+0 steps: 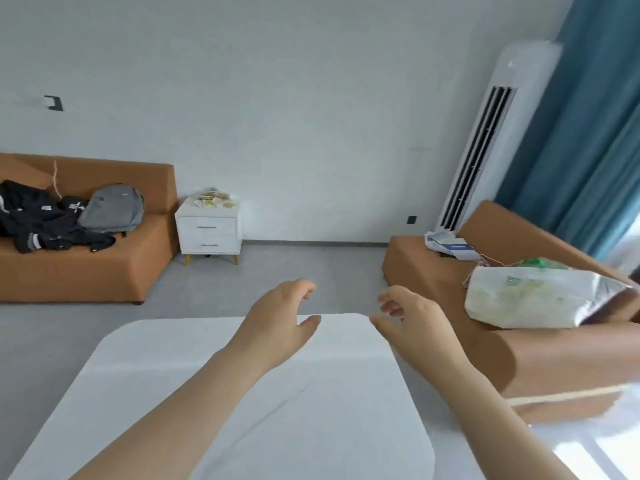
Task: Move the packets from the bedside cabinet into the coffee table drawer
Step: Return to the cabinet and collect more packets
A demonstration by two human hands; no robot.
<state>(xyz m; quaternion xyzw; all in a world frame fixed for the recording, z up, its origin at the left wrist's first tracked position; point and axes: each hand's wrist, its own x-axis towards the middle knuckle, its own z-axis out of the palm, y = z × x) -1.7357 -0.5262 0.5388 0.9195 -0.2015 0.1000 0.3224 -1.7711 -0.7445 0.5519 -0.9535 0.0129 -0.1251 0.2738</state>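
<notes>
Head view: holding left hand (277,320) and right hand (412,323) empty, fingers loosely curled, well apart from bedside cabinet (207,230), judging packets (214,199) atop it light, soft, needing pinching at edges.

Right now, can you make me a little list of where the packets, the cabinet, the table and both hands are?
cabinet: white, by the far wall, beside the sofa
packets: heaped on top of the cabinet
table: white, close in front
left hand: empty, fingers loosely curled, over the table's far edge
right hand: empty, fingers loosely curled
drawer: not in view
</notes>
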